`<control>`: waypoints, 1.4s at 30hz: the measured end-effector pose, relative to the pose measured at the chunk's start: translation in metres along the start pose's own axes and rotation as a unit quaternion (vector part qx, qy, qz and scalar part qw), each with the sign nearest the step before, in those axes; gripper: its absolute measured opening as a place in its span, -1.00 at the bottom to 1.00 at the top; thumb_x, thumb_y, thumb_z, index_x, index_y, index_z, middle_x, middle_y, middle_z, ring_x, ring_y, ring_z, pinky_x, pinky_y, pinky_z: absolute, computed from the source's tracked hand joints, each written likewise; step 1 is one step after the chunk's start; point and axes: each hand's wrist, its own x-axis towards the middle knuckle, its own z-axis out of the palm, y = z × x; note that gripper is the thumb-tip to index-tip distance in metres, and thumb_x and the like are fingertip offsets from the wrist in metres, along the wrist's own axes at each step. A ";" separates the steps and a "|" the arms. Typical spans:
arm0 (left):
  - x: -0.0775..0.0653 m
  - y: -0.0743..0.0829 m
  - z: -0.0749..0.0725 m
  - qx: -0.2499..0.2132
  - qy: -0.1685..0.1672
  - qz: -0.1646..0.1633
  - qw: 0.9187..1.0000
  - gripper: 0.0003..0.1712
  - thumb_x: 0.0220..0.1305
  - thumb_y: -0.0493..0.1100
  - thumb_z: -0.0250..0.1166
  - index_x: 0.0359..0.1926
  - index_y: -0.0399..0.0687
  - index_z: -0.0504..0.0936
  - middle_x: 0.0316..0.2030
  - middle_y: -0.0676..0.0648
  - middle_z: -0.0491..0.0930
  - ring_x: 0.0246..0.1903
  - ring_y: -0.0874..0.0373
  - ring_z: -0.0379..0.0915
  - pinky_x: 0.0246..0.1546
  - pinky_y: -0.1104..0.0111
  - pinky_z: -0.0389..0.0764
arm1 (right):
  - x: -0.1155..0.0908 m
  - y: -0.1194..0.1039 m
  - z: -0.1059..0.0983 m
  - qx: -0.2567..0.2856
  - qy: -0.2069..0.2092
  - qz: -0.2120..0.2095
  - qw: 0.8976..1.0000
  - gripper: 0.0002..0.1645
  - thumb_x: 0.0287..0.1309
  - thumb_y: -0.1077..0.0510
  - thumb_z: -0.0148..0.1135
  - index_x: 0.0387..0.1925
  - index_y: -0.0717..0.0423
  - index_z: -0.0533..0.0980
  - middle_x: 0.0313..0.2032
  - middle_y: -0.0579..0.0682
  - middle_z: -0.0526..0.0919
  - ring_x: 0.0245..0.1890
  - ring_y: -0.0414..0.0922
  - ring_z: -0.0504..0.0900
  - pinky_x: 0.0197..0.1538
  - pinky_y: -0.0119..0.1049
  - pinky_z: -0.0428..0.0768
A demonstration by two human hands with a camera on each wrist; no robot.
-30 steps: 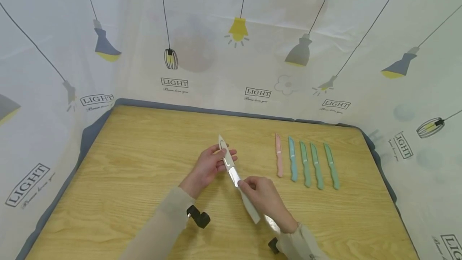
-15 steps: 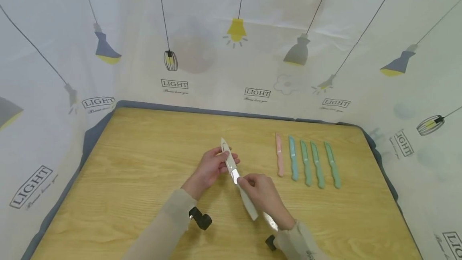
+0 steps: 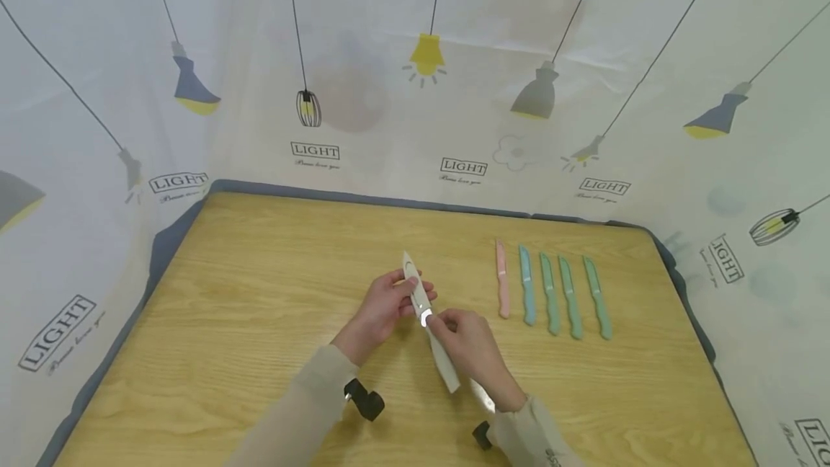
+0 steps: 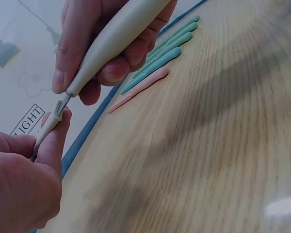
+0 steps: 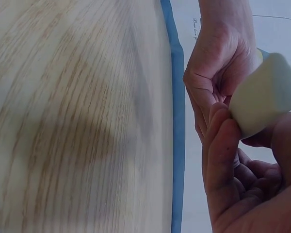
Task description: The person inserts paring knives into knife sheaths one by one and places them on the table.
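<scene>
My left hand [image 3: 387, 303] pinches a cream blade sheath [image 3: 416, 290] between thumb and fingers, its tip pointing away from me. A knife with a cream handle [image 3: 444, 364] sits partly inside the sheath. A short strip of its shiny blade [image 3: 425, 316] shows between sheath and handle. Gripping the handle near the blade end is my right hand [image 3: 476, 352]. In the left wrist view the knife handle [image 4: 117, 42] runs down toward the sheath [image 4: 49, 126], both held above the table. The right wrist view shows the handle's butt end [image 5: 269, 97] close up.
To the right lie a pink knife [image 3: 502, 279], a blue knife [image 3: 526, 285] and several green knives [image 3: 568, 299] in a row on the wooden table [image 3: 259, 272]. A wall sheet [image 3: 376, 164] printed with lamps rises behind the table's far edge.
The knife blade has slid deeper into the sheath, so less metal shows between sheath and handle. My left hand has shifted slightly right and toward me. The knives in the row have stayed put.
</scene>
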 end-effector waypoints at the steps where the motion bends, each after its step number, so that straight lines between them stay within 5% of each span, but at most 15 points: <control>1: 0.000 -0.001 0.000 0.004 0.000 0.003 1.000 -0.49 0.48 -0.27 -0.01 0.33 -0.49 0.22 -0.10 -0.27 0.61 -0.08 -0.02 0.62 -0.06 0.28 0.62 | 0.000 0.000 0.000 0.002 0.001 0.002 1.000 -0.58 0.31 -0.07 0.13 -0.33 0.20 0.67 -0.53 -0.13 0.65 -0.57 -0.25 0.50 -0.55 -0.38 0.52; 14: -0.002 -0.003 0.005 0.011 -0.010 0.000 1.000 -0.48 0.49 -0.25 -0.01 0.34 -0.48 0.22 -0.06 -0.33 0.62 -0.07 -0.02 0.61 -0.05 0.29 0.62 | 0.003 -0.003 -0.001 0.009 -0.003 0.031 0.999 -0.58 0.34 -0.09 0.09 -0.32 0.16 0.65 -0.54 -0.14 0.62 -0.59 -0.23 0.48 -0.56 -0.39 0.50; 27: -0.002 -0.004 0.005 -0.006 -0.008 -0.010 1.000 -0.48 0.46 -0.32 0.00 0.36 -0.45 0.21 -0.01 -0.36 0.59 -0.05 -0.03 0.60 -0.04 0.30 0.61 | 0.007 0.004 0.002 0.007 0.004 0.009 1.000 -0.58 0.33 -0.07 0.11 -0.39 0.17 0.66 -0.56 -0.13 0.61 -0.61 -0.24 0.47 -0.59 -0.40 0.48; 35: 0.006 -0.008 0.002 0.007 0.015 0.007 1.000 -0.48 0.43 -0.38 -0.01 0.35 -0.46 0.20 0.02 -0.38 0.57 0.00 -0.11 0.56 -0.04 0.29 0.61 | 0.010 0.014 0.008 -0.081 0.007 0.006 0.997 -0.61 0.24 -0.17 0.18 -0.40 0.04 0.64 -0.62 -0.22 0.56 -0.67 -0.28 0.44 -0.64 -0.42 0.46; 42: 0.010 -0.016 0.003 0.022 0.030 -0.002 0.999 -0.54 0.41 -0.35 0.04 0.27 -0.41 0.23 0.01 -0.38 0.58 -0.01 -0.11 0.56 0.01 0.21 0.59 | 0.008 0.013 0.012 -0.142 0.003 0.012 0.990 -0.71 0.16 -0.07 0.26 -0.40 0.08 0.63 -0.61 -0.21 0.55 -0.69 -0.29 0.45 -0.68 -0.44 0.46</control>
